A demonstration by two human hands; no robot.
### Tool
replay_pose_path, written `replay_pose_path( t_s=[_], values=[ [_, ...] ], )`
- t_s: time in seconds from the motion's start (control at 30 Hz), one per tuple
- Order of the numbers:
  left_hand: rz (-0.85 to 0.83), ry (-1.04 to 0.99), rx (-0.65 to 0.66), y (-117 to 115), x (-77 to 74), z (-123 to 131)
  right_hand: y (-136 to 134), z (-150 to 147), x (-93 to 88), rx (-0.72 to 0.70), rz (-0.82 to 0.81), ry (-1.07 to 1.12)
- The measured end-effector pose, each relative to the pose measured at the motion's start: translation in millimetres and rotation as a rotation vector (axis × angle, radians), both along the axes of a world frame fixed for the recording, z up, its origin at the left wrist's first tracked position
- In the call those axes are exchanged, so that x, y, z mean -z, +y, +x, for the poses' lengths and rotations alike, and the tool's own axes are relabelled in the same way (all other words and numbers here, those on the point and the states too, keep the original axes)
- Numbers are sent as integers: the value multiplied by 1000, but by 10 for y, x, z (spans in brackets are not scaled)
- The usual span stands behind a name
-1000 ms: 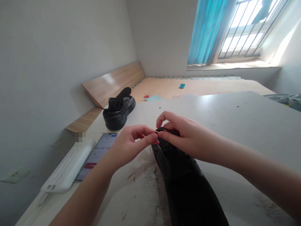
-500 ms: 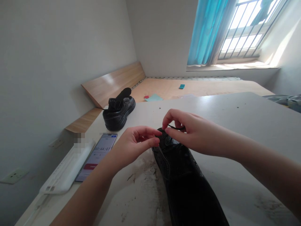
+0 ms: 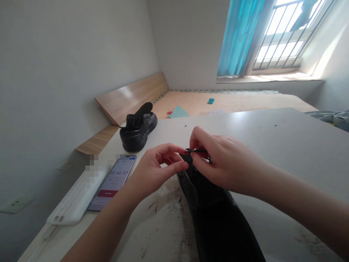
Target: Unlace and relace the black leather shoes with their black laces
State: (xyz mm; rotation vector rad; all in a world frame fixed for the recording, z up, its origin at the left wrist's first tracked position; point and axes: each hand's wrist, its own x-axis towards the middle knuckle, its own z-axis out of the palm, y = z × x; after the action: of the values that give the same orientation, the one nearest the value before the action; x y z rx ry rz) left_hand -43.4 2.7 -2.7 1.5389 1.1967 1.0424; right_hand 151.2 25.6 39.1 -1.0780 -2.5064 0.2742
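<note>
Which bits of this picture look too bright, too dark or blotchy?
Head view: the window panes are washed nearly white, with a sheen on the far part of the white table; head view: the near end of the closest black shoe sinks into darkness, losing detail; head view: coarse pixel blocks cover a patch left of the phone.

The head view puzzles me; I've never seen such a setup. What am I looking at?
There's no machine: these are a person's two bare hands, filmed by a camera worn on their head, looking forward and down. The right hand pinches a dark lace above the near black shoe. The left hand is close by, finger and thumb parted. On the white table also are a phone, a long white object and another black shoe.
</note>
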Motion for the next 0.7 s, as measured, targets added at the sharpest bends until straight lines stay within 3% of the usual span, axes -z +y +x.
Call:
replay_pose_path(
  t_s=[0.23, 0.43, 0.57, 0.7],
  values=[
    [78, 93, -33, -25, -14, 0, 23, 18, -50, -35, -161, -6],
    [102, 148, -55, -29, -17, 3, 78, 31, -16, -137, -333, 134],
    [97, 147, -59, -32, -5, 12, 78, 3, 46, -138, -228, 210],
    [34, -13, -19, -18, 0, 22, 66, -36, 119, -205, -56, 293]
  ],
)
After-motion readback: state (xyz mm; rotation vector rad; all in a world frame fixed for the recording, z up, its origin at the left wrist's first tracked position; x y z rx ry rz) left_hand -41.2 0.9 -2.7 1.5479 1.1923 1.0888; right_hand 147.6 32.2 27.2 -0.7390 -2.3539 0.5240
